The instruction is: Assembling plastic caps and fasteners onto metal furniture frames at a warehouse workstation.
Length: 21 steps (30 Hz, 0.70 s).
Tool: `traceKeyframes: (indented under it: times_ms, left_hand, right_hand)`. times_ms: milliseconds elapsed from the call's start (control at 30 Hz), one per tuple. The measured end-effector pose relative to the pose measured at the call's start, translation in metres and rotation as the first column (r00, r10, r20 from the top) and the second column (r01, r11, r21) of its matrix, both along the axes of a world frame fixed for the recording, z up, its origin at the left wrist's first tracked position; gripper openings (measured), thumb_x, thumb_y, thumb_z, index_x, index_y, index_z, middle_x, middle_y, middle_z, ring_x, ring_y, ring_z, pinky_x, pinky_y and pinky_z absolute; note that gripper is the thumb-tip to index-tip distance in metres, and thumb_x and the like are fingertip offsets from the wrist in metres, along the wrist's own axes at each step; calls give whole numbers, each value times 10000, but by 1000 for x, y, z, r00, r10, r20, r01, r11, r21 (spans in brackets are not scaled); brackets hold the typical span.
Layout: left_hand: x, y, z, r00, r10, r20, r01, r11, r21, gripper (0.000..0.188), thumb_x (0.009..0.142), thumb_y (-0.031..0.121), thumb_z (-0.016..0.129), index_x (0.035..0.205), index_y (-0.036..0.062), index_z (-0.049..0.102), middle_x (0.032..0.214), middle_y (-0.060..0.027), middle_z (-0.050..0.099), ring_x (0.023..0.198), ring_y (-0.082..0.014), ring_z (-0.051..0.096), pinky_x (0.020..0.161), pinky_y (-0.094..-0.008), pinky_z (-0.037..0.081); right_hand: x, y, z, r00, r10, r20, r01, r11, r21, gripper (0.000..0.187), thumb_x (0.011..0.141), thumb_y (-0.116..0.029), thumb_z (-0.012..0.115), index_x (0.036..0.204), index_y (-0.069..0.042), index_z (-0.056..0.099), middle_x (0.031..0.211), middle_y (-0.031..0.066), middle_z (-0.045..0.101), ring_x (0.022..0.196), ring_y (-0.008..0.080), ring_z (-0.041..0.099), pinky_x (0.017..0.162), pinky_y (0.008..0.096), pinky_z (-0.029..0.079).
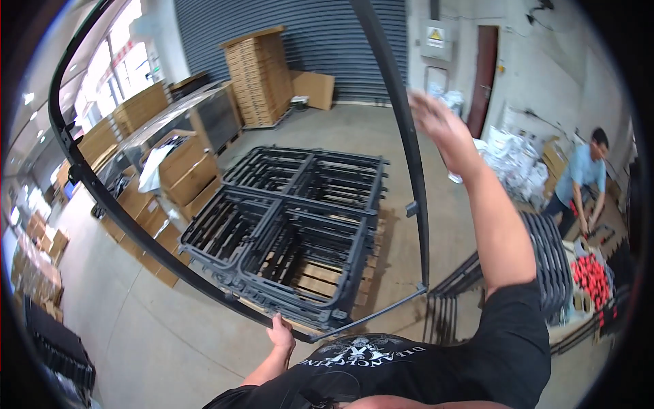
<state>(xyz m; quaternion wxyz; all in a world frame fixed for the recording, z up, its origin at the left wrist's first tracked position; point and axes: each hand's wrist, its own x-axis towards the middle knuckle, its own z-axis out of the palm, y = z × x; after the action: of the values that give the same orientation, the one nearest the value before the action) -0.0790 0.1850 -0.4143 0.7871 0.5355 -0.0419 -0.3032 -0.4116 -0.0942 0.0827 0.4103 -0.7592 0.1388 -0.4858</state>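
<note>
A large black metal frame (107, 200) of bent tube is raised in front of me, its bars curving up past the top of the picture. My left hand (281, 335) is closed around its lower bar near my body. My right hand (443, 129) is raised beside the right upright, its fingers stretched out and slightly blurred; whether the fingertips touch the bar I cannot tell. A thin rod (375, 315) joins the frame's lower corners. Beyond the frame, a stack of similar black frames (289, 198) lies flat on a wooden pallet (368, 276).
Cardboard boxes (182, 170) stand left of the stack, and a tall pile of flat cartons (257, 78) by the roller shutter (340, 54). At right, a co-worker (579, 177) bends near red parts (591, 281) and leaning black tubes (548, 262). Wrapped plastic bundles (511, 160) lie along the wall.
</note>
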Motion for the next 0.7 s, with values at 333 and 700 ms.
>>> traceKeyframes:
  times_ms: [333,700]
  left_hand:
    - [-164,-10,-54,901,-419,113,405,905,129,251,945,160,680,734,113,553,588,36,452,501,-88,421,472,-280,331]
    - [-318,-48,148,118,-805,581,871,365,329,192,958,190,637,810,69,655,783,-40,659,697,-162,620,653,-328,505]
  right_hand:
    - [-280,167,32,874,-447,193,376,871,317,435,1030,-344,599,672,-146,452,548,-63,337,448,74,350,436,256,288]
    - [-334,396,-188,500,-853,-147,801,391,454,168,841,-62,762,862,-85,597,759,-64,544,671,43,473,610,237,411]
